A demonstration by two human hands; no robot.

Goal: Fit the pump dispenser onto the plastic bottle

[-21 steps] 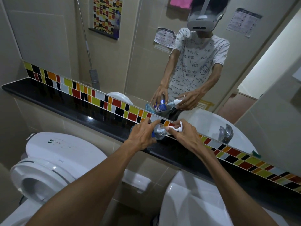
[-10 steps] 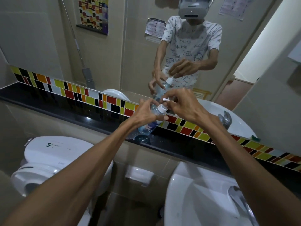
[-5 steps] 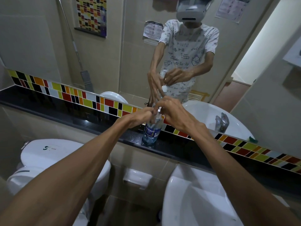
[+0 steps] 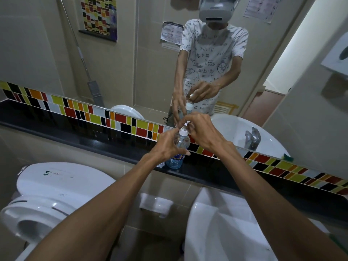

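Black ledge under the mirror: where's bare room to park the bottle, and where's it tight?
The black ledge is bare along its long left stretch, between the colored tile strip and the front edge, above the toilet tank. Another bare run lies right of the plastic bottle, above the sink. It is crowded mid-ledge, where left hand and right hand work the pump dispenser.

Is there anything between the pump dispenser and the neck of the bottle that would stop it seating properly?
Nothing visible does. The pump dispenser already sits on the plastic bottle, which stands on the black ledge; the right hand grips the pump, the left hand the bottle.
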